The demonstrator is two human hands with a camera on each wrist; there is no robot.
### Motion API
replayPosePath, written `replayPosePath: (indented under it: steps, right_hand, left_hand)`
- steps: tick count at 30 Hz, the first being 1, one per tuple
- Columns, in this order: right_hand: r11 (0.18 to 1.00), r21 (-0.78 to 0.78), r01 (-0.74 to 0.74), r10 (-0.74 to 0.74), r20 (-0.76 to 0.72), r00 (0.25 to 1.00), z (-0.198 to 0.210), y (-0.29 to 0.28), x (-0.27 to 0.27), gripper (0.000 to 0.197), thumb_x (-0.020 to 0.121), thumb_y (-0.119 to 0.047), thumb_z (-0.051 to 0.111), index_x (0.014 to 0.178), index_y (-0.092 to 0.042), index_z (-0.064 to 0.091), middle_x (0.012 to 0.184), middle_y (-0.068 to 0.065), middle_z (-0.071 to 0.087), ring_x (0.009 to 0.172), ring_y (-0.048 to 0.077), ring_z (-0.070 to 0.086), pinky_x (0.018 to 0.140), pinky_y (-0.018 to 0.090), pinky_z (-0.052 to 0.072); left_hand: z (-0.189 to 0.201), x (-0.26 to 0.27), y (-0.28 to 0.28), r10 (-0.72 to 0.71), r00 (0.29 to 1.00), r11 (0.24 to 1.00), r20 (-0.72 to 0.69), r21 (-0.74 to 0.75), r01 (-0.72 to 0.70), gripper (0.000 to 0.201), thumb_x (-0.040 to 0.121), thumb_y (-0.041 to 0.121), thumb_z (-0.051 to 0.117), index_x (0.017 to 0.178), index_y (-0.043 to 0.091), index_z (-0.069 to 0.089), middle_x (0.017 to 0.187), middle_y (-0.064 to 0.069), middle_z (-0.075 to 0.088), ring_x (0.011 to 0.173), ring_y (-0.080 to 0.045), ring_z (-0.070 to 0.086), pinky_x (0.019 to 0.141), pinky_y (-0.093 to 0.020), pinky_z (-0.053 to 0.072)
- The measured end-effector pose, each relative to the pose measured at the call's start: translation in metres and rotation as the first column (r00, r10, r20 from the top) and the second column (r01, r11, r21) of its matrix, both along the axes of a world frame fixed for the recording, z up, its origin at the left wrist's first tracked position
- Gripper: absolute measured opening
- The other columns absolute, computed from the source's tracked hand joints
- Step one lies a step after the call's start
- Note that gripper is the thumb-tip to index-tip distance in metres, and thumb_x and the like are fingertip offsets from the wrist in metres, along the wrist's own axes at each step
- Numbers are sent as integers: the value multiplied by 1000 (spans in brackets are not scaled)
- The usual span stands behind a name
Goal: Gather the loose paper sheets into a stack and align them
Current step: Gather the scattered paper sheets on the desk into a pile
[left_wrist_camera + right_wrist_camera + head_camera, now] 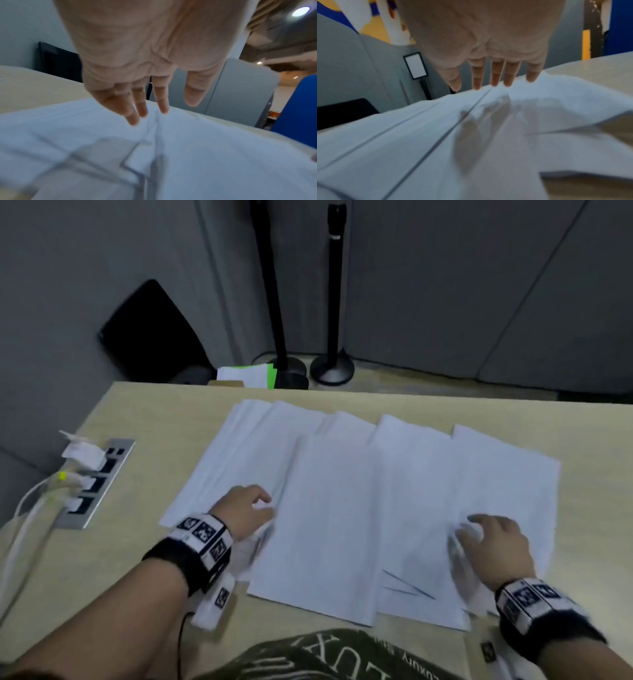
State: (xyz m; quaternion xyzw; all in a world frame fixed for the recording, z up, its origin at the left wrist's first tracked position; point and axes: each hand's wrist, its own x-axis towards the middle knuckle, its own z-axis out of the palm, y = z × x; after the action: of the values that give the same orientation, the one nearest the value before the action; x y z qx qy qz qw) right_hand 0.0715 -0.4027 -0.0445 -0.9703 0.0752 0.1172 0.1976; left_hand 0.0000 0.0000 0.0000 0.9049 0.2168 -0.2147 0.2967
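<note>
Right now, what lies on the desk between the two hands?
In the head view, only overlapping white paper sheets fill the stretch between the left hand and the right hand; dark pen lines mark one sheet near the right hand.

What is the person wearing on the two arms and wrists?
Both forearms are bare, with no sleeves. Each wrist carries a black band with white blocks printed with black square markers; the right wrist band is alike. A thin dark cable hangs below the left wrist. No gloves are worn.
</note>
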Motion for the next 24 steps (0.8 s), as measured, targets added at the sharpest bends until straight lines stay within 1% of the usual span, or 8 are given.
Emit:
replayPosePath:
  steps: [2, 7, 10, 13, 16, 18, 21, 24]
  right_hand:
    - [985, -109, 135, -140, -30, 990, -5, 13, 4, 54, 82, -54, 50, 130, -28, 49, 147, 9, 38, 128, 37, 42, 104, 51, 36]
    - [960, -277, 25, -74, -169, 983, -27, 43, 4, 81, 76, -75, 29, 141, -30, 16, 157, 2, 11, 140, 39, 15, 105, 64, 25]
    - [952, -307, -12, -55, -211, 976, -34, 62, 10, 92, 79, -78, 22, 150, -26, -3, 161, 2, -11, 146, 36, -4, 111, 64, 13]
    - [956, -287, -63, -1, -217, 976, -35, 83, 12, 97, 80, -77, 22, 150, -19, -12, 160, 6, -19, 147, 33, -12, 114, 61, 6]
    - [971, -178, -160, 121, -211, 970, -34, 101, 14, 90, 83, -64, 33, 150, -20, -7, 160, 8, -18, 148, 29, -14, 116, 56, 0]
    - [987, -64, -144, 135, -128, 983, -32, 105, 21, 82, 86, -57, 39, 151, -17, 10, 162, 8, -2, 149, 26, -3, 118, 48, 3]
    - [993, 64, 97, -101, 70, 992, -28, 95, 36, 63, 87, -49, 49, 139, -14, 42, 153, 12, 30, 141, 30, 26, 116, 44, 21]
    - [915, -89, 393, -390, 50, 919, -27, 70, 46, 71, 81, -55, 56, 137, -13, 41, 154, 13, 24, 138, 37, 26, 113, 51, 21]
  left_hand:
    - [-6, 18, 4, 40, 999, 995, -9, 87, -39, 42, 84, 46, 56, 121, 27, 52, 136, -6, 39, 113, -28, 56, 95, -36, 47]
    - [-36, 46, 25, 154, 986, 955, -64, 267, -132, 67, 84, 54, 50, 143, 29, 31, 158, -11, 10, 139, -39, 27, 111, -48, 31]
    - [-53, 54, 34, 246, 947, 936, -207, 303, -177, 81, 83, 66, 39, 148, 31, 7, 160, -11, -9, 144, -45, 0, 112, -61, 20]
    - [-68, 57, 13, 284, 933, 920, -222, 339, -199, 91, 80, 75, 30, 149, 31, -11, 159, -8, -21, 143, -45, -13, 111, -66, 13]
    - [-73, 64, -17, 265, 942, 934, -204, 298, -198, 82, 83, 73, 18, 149, 31, -8, 159, -7, -19, 143, -44, -15, 113, -65, 8]
    - [-72, 74, -18, 253, 951, 942, -176, 271, -200, 77, 85, 70, 14, 150, 30, 6, 161, -10, -5, 145, -42, -3, 114, -61, 12]
    - [-65, 88, 13, 301, 952, 915, -45, 295, -275, 75, 82, 68, 17, 138, 22, 36, 147, -17, 31, 132, -41, 32, 106, -57, 31]
    - [-60, 92, 55, 386, 923, 861, 11, 355, -364, 74, 79, 67, 27, 134, 20, 39, 142, -18, 35, 129, -41, 35, 103, -58, 34]
